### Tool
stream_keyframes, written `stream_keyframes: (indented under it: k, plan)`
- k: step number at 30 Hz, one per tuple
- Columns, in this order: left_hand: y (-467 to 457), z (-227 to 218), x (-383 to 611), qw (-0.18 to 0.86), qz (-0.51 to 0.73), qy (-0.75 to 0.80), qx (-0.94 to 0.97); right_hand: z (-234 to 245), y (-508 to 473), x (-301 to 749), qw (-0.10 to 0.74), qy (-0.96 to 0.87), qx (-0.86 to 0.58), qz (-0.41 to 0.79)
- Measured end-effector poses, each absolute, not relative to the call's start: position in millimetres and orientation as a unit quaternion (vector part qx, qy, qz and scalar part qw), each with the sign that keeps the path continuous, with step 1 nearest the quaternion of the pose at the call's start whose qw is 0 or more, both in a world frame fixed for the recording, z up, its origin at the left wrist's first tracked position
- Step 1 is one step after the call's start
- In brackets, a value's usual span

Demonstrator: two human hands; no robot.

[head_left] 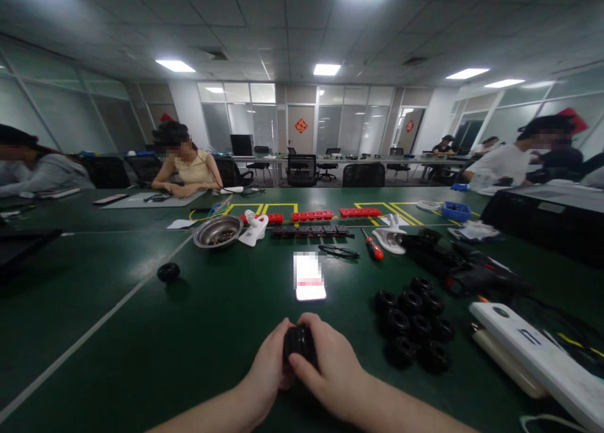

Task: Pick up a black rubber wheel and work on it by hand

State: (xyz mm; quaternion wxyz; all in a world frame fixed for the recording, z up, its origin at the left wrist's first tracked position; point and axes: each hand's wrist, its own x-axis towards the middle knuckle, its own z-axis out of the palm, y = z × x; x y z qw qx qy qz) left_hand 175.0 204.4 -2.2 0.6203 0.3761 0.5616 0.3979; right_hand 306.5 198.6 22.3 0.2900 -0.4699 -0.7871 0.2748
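A small black toy wheel (300, 343) is gripped between both hands low in the middle of the green table (141, 332). My left hand (268, 371) holds its left side and my right hand (330, 364) wraps its right side and top. Several more black wheels (411, 325) lie in a cluster to the right of my hands. A lit phone (309, 277) lies face up just beyond the held wheel. One lone black wheel (168, 272) sits apart at the left.
Farther back are a metal bowl (218, 231), red parts (312, 216), a black strip (310, 231), a red-handled screwdriver (372, 245) and black tools (465, 269). A white box (538, 351) lies at the right. Other people sit at the far side and the left.
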Motion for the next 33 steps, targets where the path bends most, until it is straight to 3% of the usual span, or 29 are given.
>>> stream_keyframes:
  k: [5, 10, 12, 15, 17, 19, 21, 27, 33]
  plan:
    - [205, 0, 155, 0.313, 0.38, 0.486, 0.722, 20, 200, 307, 0.249, -0.599, -0.514, 0.562]
    - [203, 1, 153, 0.23, 0.365, 0.49, 0.758, 11, 193, 297, 0.287, -0.498, -0.451, 0.682]
    - [202, 5, 158, 0.257, 0.38, 0.501, 0.733, 9, 190, 296, 0.317, -0.546, -0.457, 0.627]
    - [200, 10, 165, 0.419, 0.426, 0.532, 0.6, 9, 186, 299, 0.359, -0.724, -0.448, 0.383]
    - [199, 10, 169, 0.526, 0.417, 0.555, 0.492, 13, 185, 303, 0.334, -0.822, -0.403, 0.222]
    - [198, 6, 171, 0.584, 0.396, 0.564, 0.429, 18, 184, 306, 0.303, -0.862, -0.379, 0.147]
    - [197, 1, 172, 0.611, 0.405, 0.545, 0.406, 24, 184, 309, 0.303, -0.849, -0.403, 0.157]
    - [191, -8, 175, 0.59, 0.442, 0.467, 0.488, 26, 193, 318, 0.223, -0.735, -0.505, 0.394]
    - [200, -7, 171, 0.611, 0.388, 0.456, 0.519, 20, 198, 326, 0.263, -0.786, -0.464, 0.312]
